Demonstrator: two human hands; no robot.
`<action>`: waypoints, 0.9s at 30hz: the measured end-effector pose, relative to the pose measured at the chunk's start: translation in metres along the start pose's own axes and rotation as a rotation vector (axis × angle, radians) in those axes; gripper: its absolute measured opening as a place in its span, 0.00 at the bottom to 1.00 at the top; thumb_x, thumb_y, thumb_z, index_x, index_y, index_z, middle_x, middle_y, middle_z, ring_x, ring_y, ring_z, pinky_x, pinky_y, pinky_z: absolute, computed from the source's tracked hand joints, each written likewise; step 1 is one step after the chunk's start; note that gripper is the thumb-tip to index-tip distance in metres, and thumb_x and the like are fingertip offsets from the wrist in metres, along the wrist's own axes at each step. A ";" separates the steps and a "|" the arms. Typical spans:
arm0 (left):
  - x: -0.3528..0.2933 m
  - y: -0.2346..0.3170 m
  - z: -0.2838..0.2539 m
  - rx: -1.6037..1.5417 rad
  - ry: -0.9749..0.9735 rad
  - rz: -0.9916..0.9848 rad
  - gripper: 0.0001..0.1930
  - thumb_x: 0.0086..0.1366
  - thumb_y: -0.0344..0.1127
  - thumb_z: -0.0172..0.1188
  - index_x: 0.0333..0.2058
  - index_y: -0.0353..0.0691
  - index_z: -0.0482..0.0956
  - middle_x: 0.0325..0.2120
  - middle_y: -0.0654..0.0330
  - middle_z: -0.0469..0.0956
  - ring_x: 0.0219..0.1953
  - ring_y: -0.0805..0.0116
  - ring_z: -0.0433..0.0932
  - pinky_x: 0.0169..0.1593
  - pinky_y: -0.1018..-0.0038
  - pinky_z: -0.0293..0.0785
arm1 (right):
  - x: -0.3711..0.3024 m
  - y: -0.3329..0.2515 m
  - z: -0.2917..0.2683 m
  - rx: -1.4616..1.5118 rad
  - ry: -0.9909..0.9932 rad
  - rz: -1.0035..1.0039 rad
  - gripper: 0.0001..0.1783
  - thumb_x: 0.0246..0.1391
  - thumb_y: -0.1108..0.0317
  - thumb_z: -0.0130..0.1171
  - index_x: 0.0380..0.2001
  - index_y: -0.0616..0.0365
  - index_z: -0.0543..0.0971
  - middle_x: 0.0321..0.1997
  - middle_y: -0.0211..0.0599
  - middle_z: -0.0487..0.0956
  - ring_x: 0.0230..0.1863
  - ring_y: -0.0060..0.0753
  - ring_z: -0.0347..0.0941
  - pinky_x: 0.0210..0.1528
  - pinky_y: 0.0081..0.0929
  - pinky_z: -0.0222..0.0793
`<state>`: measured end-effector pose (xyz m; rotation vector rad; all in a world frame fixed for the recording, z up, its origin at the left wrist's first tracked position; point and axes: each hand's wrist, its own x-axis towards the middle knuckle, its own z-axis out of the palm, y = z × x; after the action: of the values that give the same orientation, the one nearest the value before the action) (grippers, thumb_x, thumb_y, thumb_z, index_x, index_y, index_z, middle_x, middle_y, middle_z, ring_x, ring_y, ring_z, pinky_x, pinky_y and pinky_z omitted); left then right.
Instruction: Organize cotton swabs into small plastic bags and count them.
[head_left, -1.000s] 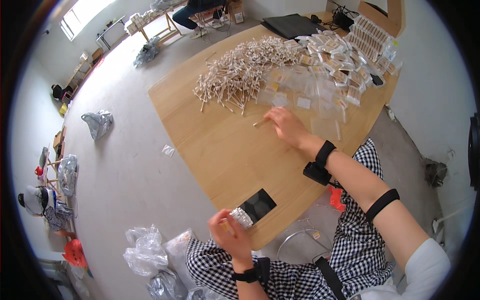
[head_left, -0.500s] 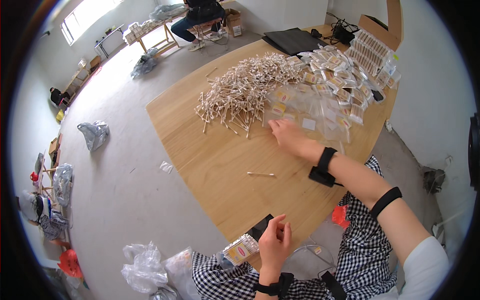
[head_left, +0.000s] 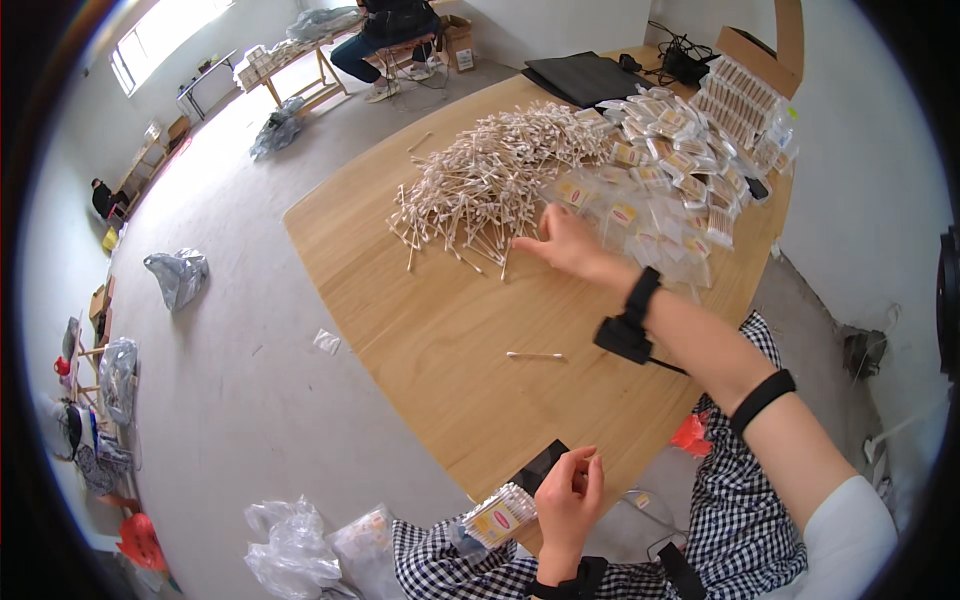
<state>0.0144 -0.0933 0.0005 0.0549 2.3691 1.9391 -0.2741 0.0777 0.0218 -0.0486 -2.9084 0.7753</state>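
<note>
My right hand (head_left: 570,245) reaches over the table beside the near right edge of a heap of cotton swabs (head_left: 470,180). Its thumb and fingers are apart, with nothing visible between them. Flat clear bags (head_left: 650,235) with yellow labels lie just beyond it. At the front edge, my left hand (head_left: 568,500) has its fingers curled together; whatever they hold, if anything, is hidden. Against its left side is a clear pack filled with cotton swabs (head_left: 498,518), bearing a yellow-and-red label. A flat black object (head_left: 540,464) lies behind the pack. One loose cotton swab (head_left: 536,355) rests mid-table.
Filled swab packs (head_left: 690,150) are piled at the back right, before a cardboard box (head_left: 755,50). A black folder-like sheet (head_left: 580,78) and dark cables (head_left: 685,65) lie at the far edge. Plastic bags (head_left: 290,545) stand on the floor at left. Another person (head_left: 395,40) sits far off.
My right hand has shifted slightly away toward the swab heap, and its thumb has spread from the fingers. My left hand stays beside the swab pack. The whole view has shifted a little.
</note>
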 end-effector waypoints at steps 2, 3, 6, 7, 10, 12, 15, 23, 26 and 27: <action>-0.001 0.001 0.002 -0.030 0.003 -0.011 0.05 0.64 0.28 0.63 0.37 0.34 0.80 0.20 0.63 0.77 0.18 0.81 0.71 0.23 0.82 0.65 | 0.017 -0.010 0.034 -0.056 0.199 -0.018 0.29 0.51 0.52 0.68 0.41 0.68 0.71 0.43 0.57 0.77 0.49 0.57 0.74 0.50 0.44 0.72; -0.001 0.001 0.003 -0.071 0.011 -0.022 0.05 0.63 0.29 0.64 0.37 0.35 0.80 0.20 0.61 0.77 0.16 0.78 0.70 0.22 0.80 0.64 | 0.023 -0.010 0.045 -0.121 0.395 -0.041 0.28 0.51 0.54 0.68 0.41 0.68 0.70 0.42 0.58 0.77 0.49 0.58 0.73 0.51 0.45 0.72; -0.001 0.001 0.002 -0.070 0.011 -0.006 0.05 0.64 0.29 0.64 0.37 0.35 0.80 0.21 0.61 0.77 0.17 0.78 0.70 0.22 0.80 0.65 | 0.032 -0.012 0.052 -0.009 0.353 0.092 0.24 0.50 0.64 0.65 0.43 0.70 0.69 0.44 0.60 0.77 0.49 0.60 0.74 0.50 0.47 0.72; -0.001 0.000 -0.001 -0.063 0.021 -0.015 0.05 0.64 0.29 0.64 0.37 0.35 0.80 0.21 0.61 0.77 0.17 0.78 0.70 0.22 0.80 0.65 | 0.031 -0.014 0.052 0.101 0.284 0.160 0.17 0.48 0.74 0.59 0.41 0.69 0.69 0.40 0.61 0.77 0.45 0.62 0.75 0.47 0.49 0.72; -0.001 0.006 0.006 -0.098 -0.030 -0.013 0.05 0.64 0.28 0.63 0.37 0.34 0.80 0.21 0.60 0.77 0.17 0.78 0.71 0.22 0.80 0.65 | 0.030 0.043 0.043 0.119 0.352 -0.016 0.13 0.46 0.76 0.64 0.34 0.63 0.71 0.30 0.51 0.78 0.34 0.56 0.75 0.37 0.45 0.69; -0.001 0.000 0.001 -0.060 0.000 0.028 0.05 0.64 0.28 0.63 0.37 0.34 0.80 0.22 0.59 0.77 0.18 0.78 0.71 0.22 0.80 0.66 | 0.002 0.038 0.036 0.144 0.287 -0.015 0.11 0.45 0.78 0.64 0.31 0.61 0.71 0.28 0.45 0.77 0.32 0.48 0.74 0.34 0.40 0.68; -0.004 -0.003 -0.002 -0.044 0.020 0.028 0.04 0.64 0.27 0.63 0.37 0.33 0.80 0.22 0.59 0.77 0.19 0.77 0.72 0.23 0.79 0.66 | -0.045 0.038 0.010 0.299 -0.063 -0.079 0.14 0.43 0.74 0.67 0.29 0.59 0.70 0.27 0.43 0.75 0.32 0.43 0.74 0.34 0.37 0.67; -0.005 0.005 0.008 0.122 0.070 0.105 0.04 0.65 0.25 0.61 0.38 0.33 0.80 0.24 0.63 0.78 0.23 0.81 0.73 0.26 0.83 0.68 | -0.149 0.047 -0.043 0.280 -0.203 -0.235 0.15 0.48 0.71 0.66 0.35 0.58 0.70 0.40 0.45 0.76 0.41 0.45 0.74 0.41 0.38 0.69; -0.007 0.016 0.015 0.258 0.121 0.108 0.06 0.64 0.24 0.61 0.40 0.34 0.79 0.27 0.58 0.76 0.24 0.74 0.74 0.27 0.78 0.70 | -0.167 0.055 -0.039 0.237 -0.117 -0.328 0.21 0.50 0.66 0.68 0.45 0.57 0.71 0.51 0.45 0.73 0.51 0.47 0.71 0.51 0.38 0.69; -0.008 0.017 0.017 0.276 0.122 0.079 0.08 0.63 0.24 0.61 0.42 0.34 0.78 0.30 0.58 0.76 0.25 0.74 0.74 0.28 0.78 0.71 | -0.171 0.058 -0.036 0.186 -0.015 -0.416 0.27 0.51 0.61 0.69 0.51 0.55 0.71 0.58 0.44 0.71 0.57 0.47 0.69 0.57 0.37 0.68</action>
<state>0.0230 -0.0737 0.0138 0.0478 2.7389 1.6765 -0.0999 0.1346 0.0035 0.5613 -2.7002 0.9568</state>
